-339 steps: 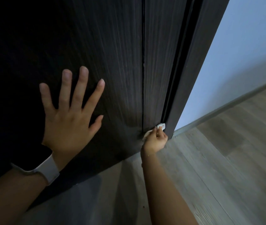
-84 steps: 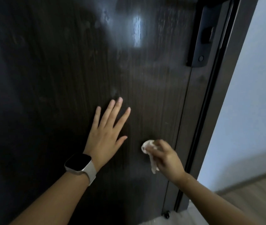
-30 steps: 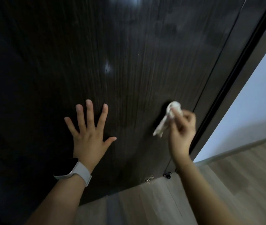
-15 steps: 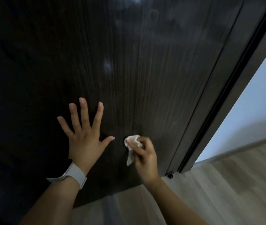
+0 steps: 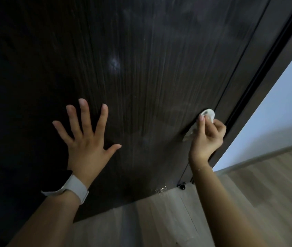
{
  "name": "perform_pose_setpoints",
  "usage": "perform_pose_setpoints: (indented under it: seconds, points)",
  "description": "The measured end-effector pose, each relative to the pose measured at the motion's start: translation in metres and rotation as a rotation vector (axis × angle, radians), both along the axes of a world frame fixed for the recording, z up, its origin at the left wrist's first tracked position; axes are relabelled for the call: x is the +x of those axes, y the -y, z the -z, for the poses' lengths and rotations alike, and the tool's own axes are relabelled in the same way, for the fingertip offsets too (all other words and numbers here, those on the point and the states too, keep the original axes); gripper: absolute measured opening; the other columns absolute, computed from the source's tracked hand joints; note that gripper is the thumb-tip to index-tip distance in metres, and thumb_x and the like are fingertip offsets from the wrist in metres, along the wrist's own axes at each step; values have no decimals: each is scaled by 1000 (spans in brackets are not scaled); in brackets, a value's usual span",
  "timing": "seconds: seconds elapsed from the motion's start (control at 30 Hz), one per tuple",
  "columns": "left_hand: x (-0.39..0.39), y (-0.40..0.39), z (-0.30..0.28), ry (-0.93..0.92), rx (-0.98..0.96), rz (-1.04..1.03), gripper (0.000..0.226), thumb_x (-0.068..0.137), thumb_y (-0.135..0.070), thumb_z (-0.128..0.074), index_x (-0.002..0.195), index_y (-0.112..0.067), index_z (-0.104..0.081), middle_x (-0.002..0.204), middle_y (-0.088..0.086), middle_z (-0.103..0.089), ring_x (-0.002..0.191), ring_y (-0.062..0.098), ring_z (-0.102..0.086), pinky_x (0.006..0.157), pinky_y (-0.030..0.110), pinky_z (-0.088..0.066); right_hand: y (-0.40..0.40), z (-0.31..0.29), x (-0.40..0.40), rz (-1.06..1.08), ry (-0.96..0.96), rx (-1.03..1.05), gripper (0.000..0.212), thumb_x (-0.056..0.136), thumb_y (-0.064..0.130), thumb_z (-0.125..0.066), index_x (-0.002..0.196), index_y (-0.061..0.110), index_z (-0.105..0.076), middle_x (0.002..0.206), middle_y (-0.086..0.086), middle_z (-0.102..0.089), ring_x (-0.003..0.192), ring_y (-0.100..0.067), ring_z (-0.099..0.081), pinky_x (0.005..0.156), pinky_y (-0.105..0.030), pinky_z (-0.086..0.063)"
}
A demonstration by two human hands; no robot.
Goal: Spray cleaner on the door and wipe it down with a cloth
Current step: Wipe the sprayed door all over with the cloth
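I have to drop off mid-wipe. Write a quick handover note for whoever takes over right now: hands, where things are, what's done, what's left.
Left hand: open, fingers spread, flat on the door.
Right hand: pinching the crumpled white cloth against the door's lower right, beside the edge by the frame.
Spray bottle: not in view.
Done: door looks streaky and damp, so wiping is underway; droplets on the floor at the bottom edge.
Left: finish wiping the streaks, mop up the droplets.

Both forearms are bare, with no sleeves showing anywhere along them. The left hand (image 5: 85,139) has a smartwatch (image 5: 65,188) on its wrist, with a pale, whitish band and a dark rectangular face with rounded corners. The right hand (image 5: 206,138) and its wrist wear nothing; no rings show on either hand.
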State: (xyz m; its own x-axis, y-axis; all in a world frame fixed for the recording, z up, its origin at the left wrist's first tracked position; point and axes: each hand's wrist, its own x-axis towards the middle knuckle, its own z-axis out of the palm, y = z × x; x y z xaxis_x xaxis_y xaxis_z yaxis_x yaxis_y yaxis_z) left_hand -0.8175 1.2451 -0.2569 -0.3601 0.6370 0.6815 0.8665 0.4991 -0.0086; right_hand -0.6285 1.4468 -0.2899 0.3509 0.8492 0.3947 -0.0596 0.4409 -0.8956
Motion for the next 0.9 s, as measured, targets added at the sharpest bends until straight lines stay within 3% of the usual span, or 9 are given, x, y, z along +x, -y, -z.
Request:
perform_pose_setpoints:
  seconds: [0.13, 0.2, 0.3, 0.37, 0.43, 0.57, 0.73, 0.8, 0.9]
  points:
    - [-1, 0, 1, -10, -9, -12, 138, 62, -56, -83, 154, -27, 16, 156, 20, 16, 139, 29, 38, 108, 52, 31, 19, 43, -23, 24, -135, -99, 1, 86, 10, -70, 85, 9, -70, 95, -3, -50, 87, -4, -56, 80, -14, -46]
    - [-1, -1, 1, -15, -4, -11, 137, 63, -57, -82, 153, -27, 17, 154, 21, 10, 138, 28, 39, 107, 52, 31, 35, 68, -34, 12, -144, -137, 10, 83, 14, -69, 81, 22, -63, 93, -2, -52, 86, -8, -57, 82, -22, -48]
    - [0, -1, 0, -2, -4, 8, 136, 63, -58, -80, 153, -28, 18, 153, 21, 12, 137, 27, 41, 106, 51, 31, 61, 108, -46, -59, -143, -318, 15, 79, 21, -70, 78, 33, -61, 94, -17, -60, 87, -16, -59, 87, -36, -50]
    - [1, -2, -1, 12, -7, 12, 135, 63, -58, -80, 152, -29, 18, 153, 20, 12, 137, 26, 41, 105, 51, 32, 77, 128, -48, -191, -146, -520, 18, 83, 12, -71, 82, 28, -64, 97, -20, -63, 90, -22, -62, 93, -47, -53]
    - [1, 0, -3, 21, -6, 22, 135, 64, -57, -80, 153, -29, 17, 154, 19, 12, 137, 26, 41, 105, 50, 33, 92, 134, -47, -296, -162, -675, 11, 84, 2, -70, 86, 13, -66, 101, -19, -65, 95, -26, -64, 94, -46, -53]
    - [2, 2, -4, 37, -1, 14, 134, 62, -53, -83, 154, -27, 12, 155, 20, 11, 138, 28, 40, 106, 51, 32, 76, 85, -35, -89, -181, -419, 18, 81, 8, -74, 80, 23, -64, 89, -8, -64, 78, -11, -60, 77, -31, -48]
    - [2, 0, -4, 43, -16, 11, 135, 64, -52, -82, 153, -27, 15, 157, 13, 27, 138, 31, 40, 106, 55, 29, 9, 12, -13, 52, -244, -197, 17, 84, 17, -70, 87, 33, -67, 109, -7, -66, 101, -16, -66, 94, -32, -52]
    - [2, 1, -3, 37, -8, 14, 134, 64, -52, -81, 154, -27, 15, 153, 9, 40, 138, 32, 38, 107, 58, 26, 7, 2, -21, 53, -271, -186, 17, 86, 12, -69, 88, 28, -68, 111, -9, -64, 100, -10, -65, 96, -31, -52]
    - [1, 0, -3, 29, -14, 16, 136, 63, -53, -82, 153, -27, 17, 151, 7, 42, 139, 33, 37, 107, 59, 24, 35, 12, -45, 83, -239, -169, 12, 83, -3, -70, 89, 8, -71, 100, -10, -56, 88, -1, -60, 83, -11, -46]
